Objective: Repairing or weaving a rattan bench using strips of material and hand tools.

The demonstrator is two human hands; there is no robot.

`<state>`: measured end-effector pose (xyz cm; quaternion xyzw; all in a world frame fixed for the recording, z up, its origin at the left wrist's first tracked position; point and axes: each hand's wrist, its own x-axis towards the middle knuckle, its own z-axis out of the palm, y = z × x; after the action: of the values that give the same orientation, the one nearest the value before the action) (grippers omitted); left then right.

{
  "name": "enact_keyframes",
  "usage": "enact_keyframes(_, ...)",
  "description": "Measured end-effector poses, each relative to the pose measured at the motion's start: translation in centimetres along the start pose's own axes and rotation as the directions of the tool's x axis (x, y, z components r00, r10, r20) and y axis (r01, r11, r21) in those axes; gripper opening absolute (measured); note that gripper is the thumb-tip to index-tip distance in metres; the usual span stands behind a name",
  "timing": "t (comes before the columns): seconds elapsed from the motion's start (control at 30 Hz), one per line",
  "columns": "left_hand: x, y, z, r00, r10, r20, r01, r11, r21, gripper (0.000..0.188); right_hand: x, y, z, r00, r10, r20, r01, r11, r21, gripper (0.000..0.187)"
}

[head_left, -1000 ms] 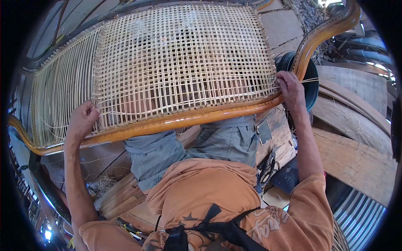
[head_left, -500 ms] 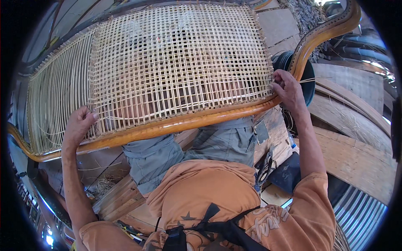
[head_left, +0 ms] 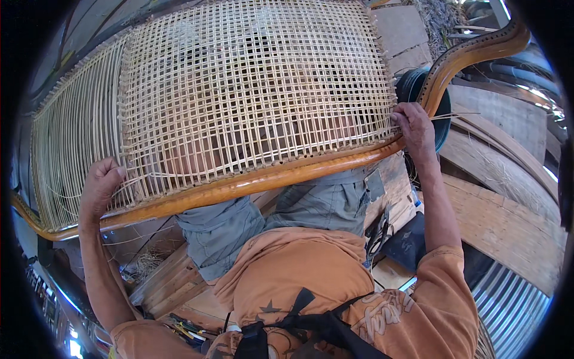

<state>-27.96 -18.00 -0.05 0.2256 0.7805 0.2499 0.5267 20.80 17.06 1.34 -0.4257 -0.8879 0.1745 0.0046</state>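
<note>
A curved orange-brown wooden frame [head_left: 257,185] lies across my lap, filled with a pale woven cane panel [head_left: 257,90]. Beyond the panel's left seam, cane strands [head_left: 75,131] run in only one direction. My left hand [head_left: 101,186] is closed in a pinch at that seam, close to the front rail. From it a loose cane strand [head_left: 139,178] runs rightward into the weave near the rail. At the panel's front right corner my right hand [head_left: 415,130] has thumb and fingers pressed together, and thin cane ends [head_left: 460,114] stick out past it. Its fingertips partly hide what they grip.
A dark green bucket [head_left: 443,128] stands behind the frame's curved right arm [head_left: 463,57]. Wooden boards [head_left: 478,221] and a corrugated metal sheet [head_left: 508,311] lie at the right. Hand tools [head_left: 188,329] are on the planks at lower left, near a tangle of cane scraps [head_left: 146,263].
My left hand has moved a little left and down, still pinched, drawing away from the seam. My right hand stays at the corner, and the frame has shifted slightly in view.
</note>
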Motion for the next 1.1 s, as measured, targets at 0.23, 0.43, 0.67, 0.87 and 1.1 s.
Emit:
enact_keyframes(0.23,0.7,-0.8,-1.1,0.998,-0.025,0.061,0.034,0.989,-0.146,0.029,0.0,0.0,0.0,0.999,0.011,-0.031,-0.01,0.999,0.035,0.01)
enact_keyframes(0.43,0.8,-1.5,-1.7,0.995,-0.045,0.093,0.063,0.976,-0.209,0.028,0.5,0.5,-0.9,0.996,0.085,0.039,-0.09,0.984,0.154,0.01)
enact_keyframes(0.67,0.7,-1.1,-1.8,0.993,-0.018,0.117,0.05,0.962,-0.269,0.032,0.9,0.6,-1.4,0.983,0.158,0.098,-0.17,0.976,0.134,0.009)
enact_keyframes(0.87,0.6,-1.0,-1.9,0.991,-0.011,0.136,0.049,0.959,-0.279,0.034,1.1,0.2,-1.4,0.971,0.198,0.13,-0.217,0.965,0.149,0.01)
enact_keyframes(1.1,0.6,-1.4,-1.9,0.992,0.019,0.128,0.023,0.949,-0.316,0.035,1.9,0.1,-1.0,0.959,0.24,0.148,-0.248,0.968,0.035,0.017)
